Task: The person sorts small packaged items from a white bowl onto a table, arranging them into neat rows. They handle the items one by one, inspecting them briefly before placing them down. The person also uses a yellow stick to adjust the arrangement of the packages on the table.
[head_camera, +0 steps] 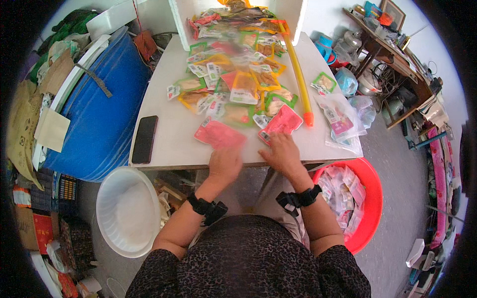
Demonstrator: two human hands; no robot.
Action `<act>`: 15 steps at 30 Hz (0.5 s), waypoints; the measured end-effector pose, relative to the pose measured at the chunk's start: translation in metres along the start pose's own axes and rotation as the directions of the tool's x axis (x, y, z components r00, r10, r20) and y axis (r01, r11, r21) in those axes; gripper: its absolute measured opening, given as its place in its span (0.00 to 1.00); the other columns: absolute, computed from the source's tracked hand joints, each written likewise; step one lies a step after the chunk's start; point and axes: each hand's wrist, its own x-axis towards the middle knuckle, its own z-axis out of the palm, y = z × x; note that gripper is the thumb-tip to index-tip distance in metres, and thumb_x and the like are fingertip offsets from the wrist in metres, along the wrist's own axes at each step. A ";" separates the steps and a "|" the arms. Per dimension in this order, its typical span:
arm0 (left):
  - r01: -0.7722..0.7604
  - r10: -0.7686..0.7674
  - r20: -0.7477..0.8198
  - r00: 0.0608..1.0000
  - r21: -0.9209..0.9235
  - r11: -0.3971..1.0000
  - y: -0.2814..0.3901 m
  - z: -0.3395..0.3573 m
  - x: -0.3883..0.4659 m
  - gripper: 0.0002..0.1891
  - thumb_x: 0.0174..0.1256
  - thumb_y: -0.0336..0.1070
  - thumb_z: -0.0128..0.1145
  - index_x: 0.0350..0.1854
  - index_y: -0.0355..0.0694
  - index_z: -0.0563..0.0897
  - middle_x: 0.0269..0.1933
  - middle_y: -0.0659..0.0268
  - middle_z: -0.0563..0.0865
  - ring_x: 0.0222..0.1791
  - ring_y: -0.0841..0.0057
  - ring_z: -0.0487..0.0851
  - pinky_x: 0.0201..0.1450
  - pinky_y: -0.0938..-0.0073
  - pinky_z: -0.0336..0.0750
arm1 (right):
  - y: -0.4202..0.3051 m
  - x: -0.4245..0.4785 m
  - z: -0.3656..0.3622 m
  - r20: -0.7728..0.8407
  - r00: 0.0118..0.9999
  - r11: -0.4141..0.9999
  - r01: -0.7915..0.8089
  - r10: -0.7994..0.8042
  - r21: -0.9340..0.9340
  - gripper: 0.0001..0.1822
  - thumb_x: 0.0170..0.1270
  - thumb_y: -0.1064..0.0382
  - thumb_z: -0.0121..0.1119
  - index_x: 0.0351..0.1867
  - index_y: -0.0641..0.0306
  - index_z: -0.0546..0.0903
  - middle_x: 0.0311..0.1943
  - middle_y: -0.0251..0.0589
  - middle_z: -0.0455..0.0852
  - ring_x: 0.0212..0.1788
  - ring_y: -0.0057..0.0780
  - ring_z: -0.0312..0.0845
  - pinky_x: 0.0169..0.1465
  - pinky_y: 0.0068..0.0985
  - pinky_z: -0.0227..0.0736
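My left hand (225, 164), blurred, is at the lower edge of a pink food packet (220, 133); packet and hand blur together, and the fingers look closed on it. Over the near edge of another pink packet (284, 121) lie the fingers of my right hand (282, 153), its thumb held apart; whether it grips is unclear. Beyond both hands spreads a loose pile of sealed packets with green, orange and pink borders, among them an orange-edged packet (244, 87) and a green-edged one (237, 114). More packets (238, 18) fill a white foam box (181, 26) tipped towards me.
A yellow tube with orange ends (298, 74) lies right of the pile, near clear plastic bags (341, 117). A phone (145, 139) rests at the table's left edge. Below stand a white basin (128, 212) and a red basin (374, 212) holding packets. A blue barrel (108, 97) is left.
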 end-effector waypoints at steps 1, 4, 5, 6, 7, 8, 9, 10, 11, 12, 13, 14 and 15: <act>-0.005 0.006 -0.028 1.000 0.010 1.000 0.001 0.000 0.000 0.17 0.45 0.32 0.47 0.42 0.40 0.72 0.31 0.57 0.76 0.32 0.60 0.73 0.36 0.62 0.65 | -0.005 -0.003 0.004 0.015 1.000 0.999 0.008 -0.009 0.043 0.22 0.43 0.53 0.56 0.39 0.65 0.72 0.37 0.48 0.74 0.45 0.42 0.66 0.47 0.32 0.62; -0.016 0.017 -0.069 0.997 0.011 1.000 -0.001 0.005 0.000 0.19 0.44 0.31 0.47 0.44 0.40 0.71 0.32 0.56 0.76 0.33 0.59 0.73 0.36 0.61 0.66 | -0.021 -0.005 0.003 0.157 0.987 0.967 -0.071 0.033 0.245 0.23 0.44 0.55 0.56 0.40 0.68 0.71 0.37 0.51 0.74 0.44 0.44 0.67 0.46 0.33 0.63; 0.004 -0.003 -0.041 0.999 0.014 1.000 -0.001 0.005 0.001 0.20 0.43 0.31 0.47 0.44 0.40 0.71 0.32 0.56 0.76 0.33 0.59 0.73 0.37 0.61 0.66 | -0.026 -0.005 -0.002 0.222 0.974 0.941 -0.121 0.050 0.318 0.22 0.44 0.56 0.56 0.40 0.69 0.70 0.37 0.52 0.73 0.43 0.45 0.67 0.45 0.33 0.63; 0.028 -0.027 -0.014 1.000 0.021 0.999 0.001 0.000 0.002 0.20 0.43 0.31 0.47 0.45 0.40 0.71 0.32 0.56 0.76 0.33 0.59 0.73 0.37 0.61 0.66 | -0.025 -0.003 -0.008 0.163 0.982 0.938 -0.147 0.099 0.315 0.22 0.45 0.57 0.56 0.40 0.70 0.70 0.37 0.52 0.73 0.42 0.46 0.68 0.45 0.33 0.64; 0.052 -0.053 0.012 0.999 0.028 0.998 0.002 -0.002 0.003 0.21 0.43 0.31 0.46 0.45 0.40 0.70 0.32 0.56 0.76 0.33 0.59 0.73 0.37 0.61 0.66 | -0.021 0.001 -0.015 0.103 0.984 0.934 -0.172 0.147 0.314 0.22 0.45 0.58 0.56 0.40 0.70 0.70 0.37 0.53 0.73 0.42 0.46 0.68 0.45 0.33 0.64; 0.053 -0.054 0.026 0.998 0.031 0.998 0.000 -0.001 0.003 0.21 0.43 0.31 0.46 0.46 0.40 0.70 0.33 0.56 0.76 0.34 0.59 0.73 0.37 0.61 0.66 | -0.014 0.005 -0.020 0.044 0.980 0.929 -0.197 0.193 0.314 0.22 0.45 0.60 0.56 0.41 0.71 0.69 0.37 0.53 0.73 0.41 0.47 0.68 0.44 0.33 0.64; 0.049 -0.050 0.039 0.998 0.031 0.998 -0.001 0.000 0.004 0.21 0.43 0.31 0.46 0.46 0.41 0.70 0.33 0.55 0.76 0.34 0.59 0.73 0.37 0.61 0.66 | 0.000 0.009 -0.019 -0.080 0.976 0.942 -0.171 0.202 0.289 0.21 0.45 0.60 0.55 0.41 0.70 0.69 0.37 0.53 0.73 0.40 0.47 0.68 0.43 0.34 0.64; 0.041 -0.042 0.054 0.998 0.028 0.999 -0.002 0.001 0.005 0.21 0.43 0.31 0.46 0.46 0.41 0.70 0.33 0.55 0.76 0.34 0.59 0.73 0.37 0.61 0.66 | 0.020 0.011 -0.013 -0.203 0.957 0.954 -0.153 0.208 0.259 0.21 0.45 0.60 0.55 0.40 0.69 0.69 0.36 0.54 0.74 0.39 0.48 0.69 0.42 0.35 0.64; 0.035 -0.036 0.034 0.999 0.024 0.999 -0.002 0.002 0.005 0.21 0.43 0.30 0.45 0.45 0.42 0.71 0.32 0.56 0.77 0.33 0.59 0.74 0.36 0.60 0.66 | 0.038 0.011 -0.005 -0.321 0.924 0.964 -0.135 0.206 0.229 0.20 0.45 0.60 0.54 0.40 0.68 0.69 0.35 0.54 0.74 0.38 0.48 0.69 0.41 0.36 0.65; 0.026 -0.026 0.013 1.000 0.016 1.000 -0.002 0.003 0.006 0.21 0.42 0.29 0.45 0.45 0.44 0.71 0.31 0.56 0.77 0.31 0.59 0.74 0.35 0.60 0.66 | 0.052 0.011 0.000 -0.328 0.913 0.960 -0.174 0.241 0.220 0.21 0.45 0.60 0.54 0.41 0.69 0.69 0.35 0.55 0.74 0.38 0.48 0.69 0.41 0.35 0.65; 0.024 -0.024 -0.008 1.000 0.011 1.000 -0.002 0.004 0.005 0.21 0.42 0.29 0.45 0.45 0.45 0.72 0.30 0.56 0.78 0.30 0.59 0.74 0.33 0.59 0.66 | 0.062 0.010 0.005 -0.331 0.903 0.954 -0.209 0.273 0.215 0.22 0.45 0.61 0.54 0.42 0.70 0.68 0.36 0.56 0.74 0.38 0.48 0.70 0.41 0.35 0.65; 0.012 -0.011 -0.028 1.000 0.012 1.000 -0.003 0.006 0.005 0.21 0.42 0.29 0.44 0.45 0.45 0.72 0.30 0.56 0.78 0.30 0.59 0.74 0.34 0.59 0.66 | 0.070 0.010 0.009 -0.333 0.892 0.947 -0.244 0.304 0.210 0.23 0.44 0.61 0.54 0.43 0.71 0.68 0.36 0.56 0.74 0.38 0.48 0.70 0.41 0.34 0.65; 0.003 -0.002 -0.045 0.999 0.014 1.000 -0.004 0.008 0.003 0.21 0.42 0.28 0.44 0.44 0.45 0.72 0.31 0.56 0.78 0.30 0.59 0.74 0.34 0.59 0.66 | 0.071 0.010 0.008 -0.293 0.892 0.925 -0.266 0.343 0.273 0.24 0.44 0.62 0.54 0.44 0.72 0.67 0.36 0.56 0.74 0.38 0.47 0.70 0.41 0.33 0.65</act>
